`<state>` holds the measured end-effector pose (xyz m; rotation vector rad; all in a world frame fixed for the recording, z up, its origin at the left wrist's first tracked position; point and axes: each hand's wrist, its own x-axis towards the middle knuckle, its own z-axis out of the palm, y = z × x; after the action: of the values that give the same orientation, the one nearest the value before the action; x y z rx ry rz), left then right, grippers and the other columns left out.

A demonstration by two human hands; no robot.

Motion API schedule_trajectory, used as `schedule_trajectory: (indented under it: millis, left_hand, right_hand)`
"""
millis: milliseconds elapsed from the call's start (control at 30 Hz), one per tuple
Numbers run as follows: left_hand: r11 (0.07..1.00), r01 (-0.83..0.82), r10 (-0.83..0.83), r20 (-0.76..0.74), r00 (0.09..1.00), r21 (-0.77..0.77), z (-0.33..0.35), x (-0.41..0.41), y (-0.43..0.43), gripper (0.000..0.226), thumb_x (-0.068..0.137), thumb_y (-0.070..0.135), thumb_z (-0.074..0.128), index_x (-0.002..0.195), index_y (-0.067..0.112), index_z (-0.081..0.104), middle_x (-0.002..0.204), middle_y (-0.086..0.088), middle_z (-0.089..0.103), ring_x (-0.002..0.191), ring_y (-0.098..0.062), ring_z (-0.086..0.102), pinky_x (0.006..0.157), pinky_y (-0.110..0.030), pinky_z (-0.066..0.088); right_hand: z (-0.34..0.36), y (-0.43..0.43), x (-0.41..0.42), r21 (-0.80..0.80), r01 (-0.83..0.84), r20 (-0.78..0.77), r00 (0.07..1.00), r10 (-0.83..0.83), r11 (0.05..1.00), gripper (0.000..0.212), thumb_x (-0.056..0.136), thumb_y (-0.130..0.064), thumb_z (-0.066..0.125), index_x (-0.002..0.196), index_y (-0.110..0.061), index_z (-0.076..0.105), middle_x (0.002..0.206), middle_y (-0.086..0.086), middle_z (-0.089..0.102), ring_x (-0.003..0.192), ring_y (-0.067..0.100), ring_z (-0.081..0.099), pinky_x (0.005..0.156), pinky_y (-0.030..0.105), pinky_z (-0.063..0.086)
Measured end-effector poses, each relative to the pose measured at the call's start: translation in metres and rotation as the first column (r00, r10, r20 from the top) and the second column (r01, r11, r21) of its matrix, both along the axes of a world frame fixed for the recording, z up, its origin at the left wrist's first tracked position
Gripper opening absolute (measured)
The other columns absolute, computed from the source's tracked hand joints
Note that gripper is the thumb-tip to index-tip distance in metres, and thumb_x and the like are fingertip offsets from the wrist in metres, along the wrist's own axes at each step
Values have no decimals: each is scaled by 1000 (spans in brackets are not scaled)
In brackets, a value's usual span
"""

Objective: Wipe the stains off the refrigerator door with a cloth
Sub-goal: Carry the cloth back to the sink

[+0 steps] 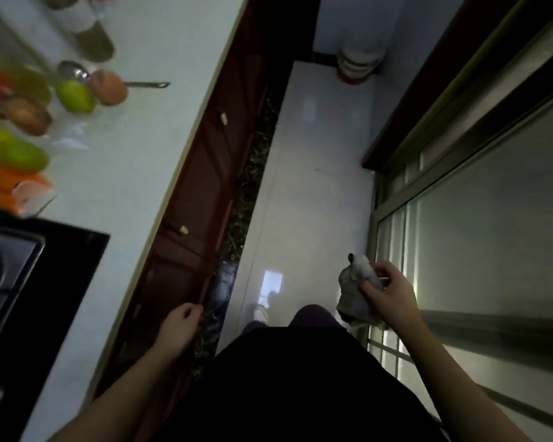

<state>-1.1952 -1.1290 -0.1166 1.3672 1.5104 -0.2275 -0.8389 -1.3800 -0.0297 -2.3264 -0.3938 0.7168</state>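
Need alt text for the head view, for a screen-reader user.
Seen from above, a person's right hand grips a crumpled grey-white cloth beside a frosted sliding glass door, while the left hand hangs loosely curled and empty near reddish-brown cabinet fronts. A white countertop at left holds blurred fruit and a black hob.

To our left we see a smooth white worktop (134, 161) carrying a round green fruit (74, 96), an orange-brown fruit (108, 87) touching it, and a metal ladle (74, 71) behind both. A black glass hob (29, 275) sits at its near end. Reddish-brown wooden cabinet doors (198, 193) run below, beside the pale glossy floor (316, 186). A frosted-glass sliding door (492, 234) is on our right.
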Motion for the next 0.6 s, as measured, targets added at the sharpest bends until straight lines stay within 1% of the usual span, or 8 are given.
schedule_trajectory:
  millis: [133, 200, 267, 300, 367, 467, 533, 600]
  left_hand:
    - [975, 219, -220, 25, 975, 33, 33, 101, 57, 21, 102, 25, 54, 92, 17, 72, 89, -11, 74, 88, -31, 71, 89, -47, 55]
    - [965, 262, -263, 37, 964, 30, 39, 144, 79, 20, 103, 25, 53, 96, 19, 71, 92, -9, 74, 87, -28, 70, 89, -43, 54]
    - [959, 281, -282, 30, 959, 30, 40, 182, 99, 20, 104, 26, 52, 99, 18, 71, 93, -7, 73, 87, -27, 70, 88, -42, 53]
    - [958, 284, -285, 26, 958, 30, 40, 199, 108, 20, 104, 26, 52, 99, 18, 70, 93, -7, 73, 87, -26, 70, 87, -41, 53]
    - [963, 266, -266, 14, 964, 38, 40, 231, 123, 19, 104, 24, 51, 95, 21, 68, 92, -6, 72, 85, -26, 69, 82, -38, 52]
    - [986, 162, -163, 13, 987, 46, 41, 273, 144, 20, 105, 20, 52, 92, 17, 67, 91, -10, 71, 81, -26, 65, 76, -35, 48]
    - [993, 111, -112, 29, 993, 39, 44, 300, 156, 21, 105, 19, 51, 94, 15, 68, 90, -11, 71, 81, -26, 65, 77, -36, 49]
    - [995, 93, -94, 32, 995, 42, 45, 318, 170, 22, 104, 19, 51, 91, 18, 69, 87, -9, 72, 79, -25, 64, 79, -37, 51]
  right_hand:
    - [-12, -1, 35, -56, 133, -18, 991, -135, 989, 27, 83, -18, 78, 107, -15, 66, 96, -2, 69, 86, 19, 64, 72, 30, 43]
    - [-19, 0, 56, -91, 172, -31, 984, -175, 981, 26, 84, -16, 78, 107, -13, 65, 96, 0, 68, 86, 21, 64, 68, 29, 43]
    - [-27, 6, 83, -118, 196, -39, 979, -202, 973, 24, 85, -15, 78, 105, -13, 65, 95, 2, 68, 86, 23, 64, 64, 24, 42]
    - [-30, 13, 99, -133, 201, -47, 977, -209, 970, 24, 85, -14, 77, 105, -13, 65, 94, 2, 68, 86, 25, 63, 64, 23, 42]
    - [-38, 30, 132, -148, 194, -73, 976, -206, 970, 23, 85, -15, 77, 105, -14, 65, 95, 3, 68, 89, 27, 64, 67, 30, 41]
    - [-43, 71, 186, -141, 151, -92, 982, -165, 978, 27, 83, -17, 78, 108, -16, 66, 96, 2, 69, 89, 28, 66, 75, 31, 42]
    - [-39, 107, 224, -102, 86, -93, 991, -96, 991, 28, 83, -18, 79, 108, -17, 66, 94, 1, 68, 87, 25, 65, 74, 30, 43]
    - [-30, 143, 261, -54, 25, -100, 994, -30, 998, 26, 84, -20, 79, 106, -19, 64, 93, -2, 66, 86, 19, 63, 70, 27, 43]
